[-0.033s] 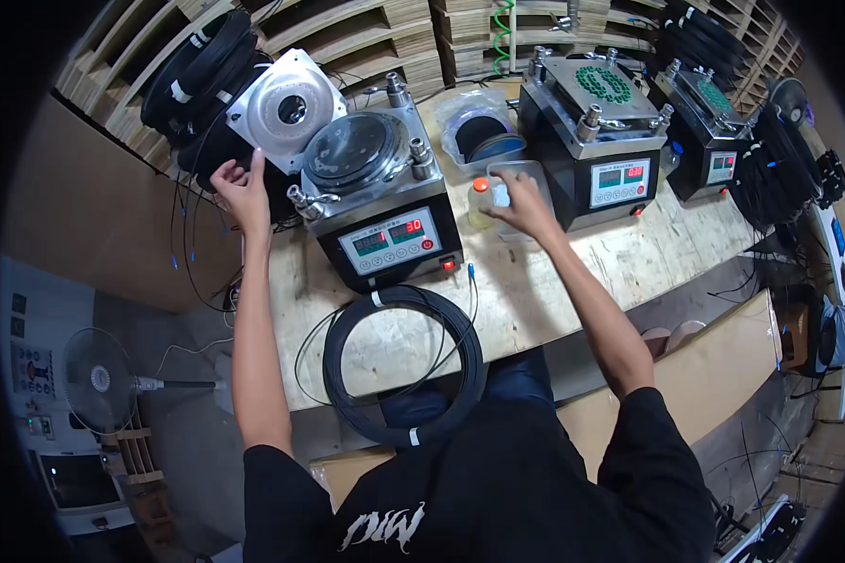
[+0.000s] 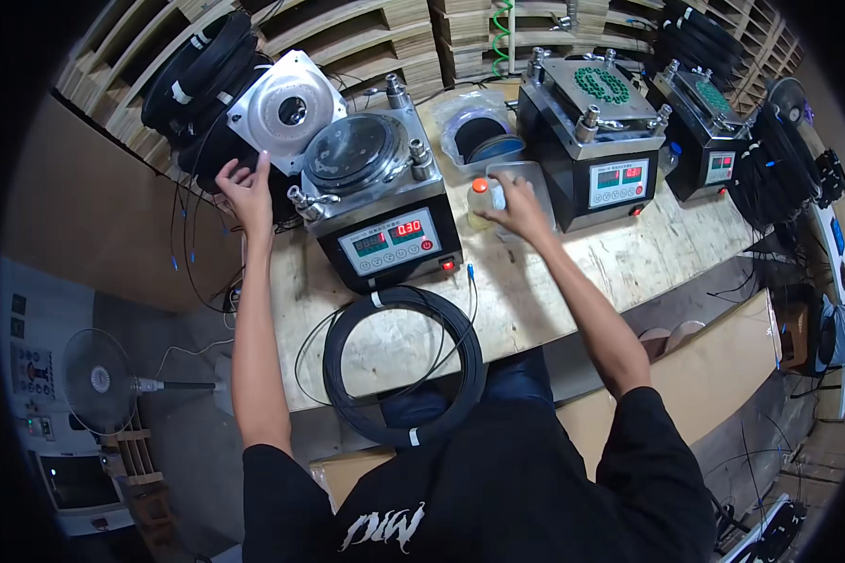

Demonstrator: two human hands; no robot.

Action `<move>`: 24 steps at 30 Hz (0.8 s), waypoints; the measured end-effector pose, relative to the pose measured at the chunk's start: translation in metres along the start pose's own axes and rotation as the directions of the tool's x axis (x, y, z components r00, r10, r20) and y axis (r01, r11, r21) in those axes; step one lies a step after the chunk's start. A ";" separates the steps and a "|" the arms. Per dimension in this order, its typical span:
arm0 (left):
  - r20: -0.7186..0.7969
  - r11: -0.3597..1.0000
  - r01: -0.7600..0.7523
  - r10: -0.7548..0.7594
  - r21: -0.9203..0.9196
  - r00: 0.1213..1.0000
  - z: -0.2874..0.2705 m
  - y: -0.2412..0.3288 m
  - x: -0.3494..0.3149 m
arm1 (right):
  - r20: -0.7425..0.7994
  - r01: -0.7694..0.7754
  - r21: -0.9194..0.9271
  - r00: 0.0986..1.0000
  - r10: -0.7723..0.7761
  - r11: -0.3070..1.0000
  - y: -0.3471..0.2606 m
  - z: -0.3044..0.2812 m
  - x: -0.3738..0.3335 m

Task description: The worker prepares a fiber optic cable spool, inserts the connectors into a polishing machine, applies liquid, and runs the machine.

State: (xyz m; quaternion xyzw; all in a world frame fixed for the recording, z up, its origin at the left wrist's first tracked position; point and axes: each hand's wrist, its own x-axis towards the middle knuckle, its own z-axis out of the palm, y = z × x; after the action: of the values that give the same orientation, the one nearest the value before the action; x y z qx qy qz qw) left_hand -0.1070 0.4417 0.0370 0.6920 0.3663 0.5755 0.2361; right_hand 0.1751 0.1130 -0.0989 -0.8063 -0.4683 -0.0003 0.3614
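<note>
My left hand [image 2: 246, 195] hovers at the left, thumb up and fingers loosely bent apart, with nothing in it. Close to it is a white square plate [image 2: 289, 111] with a round ring and a central hole. My right hand [image 2: 521, 208] curls against the right side of a small bottle [image 2: 480, 208] with an orange cap and yellowish contents. A white patch shows between its thumb and fingers; whether it is a label or a wipe is unclear. Between my hands stands a polishing machine [image 2: 394, 246] with a dark round platen [image 2: 355, 150] and lit display.
Before me lies a coiled black cable [image 2: 333, 371], overhanging the table edge. Two more machines [image 2: 596, 141] [image 2: 714, 122] stand to the right, with green-studded plates on top. A clear tray [image 2: 535, 175] and a plastic-wrapped round dish [image 2: 479, 131] sit behind the bottle. More cable coils [image 2: 192, 80] hang at left.
My right hand has shifted slightly left, closer in on the bottle. My left hand has barely moved. The red digits on the displays have changed.
</note>
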 end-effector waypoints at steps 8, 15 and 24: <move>0.370 0.971 0.113 -0.028 -0.210 0.929 0.004 -0.018 -0.012 | -0.110 0.076 -0.120 0.990 -0.089 0.990 -0.009 0.022 -0.020; 0.410 0.980 0.156 -0.091 -0.128 0.908 0.005 -0.024 -0.018 | -0.079 0.203 0.011 0.976 -0.202 0.979 -0.027 -0.006 0.015; 0.309 0.957 0.104 -0.016 -0.270 0.951 0.014 -0.024 -0.013 | 0.187 0.499 -0.259 0.866 -0.464 0.827 -0.188 -0.117 0.133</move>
State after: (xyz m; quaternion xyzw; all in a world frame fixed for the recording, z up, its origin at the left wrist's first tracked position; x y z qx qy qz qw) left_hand -0.1002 0.4476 0.0072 0.7196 0.2606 0.5011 0.4039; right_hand 0.1470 0.2022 0.1422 -0.7058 -0.6711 -0.1154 0.1955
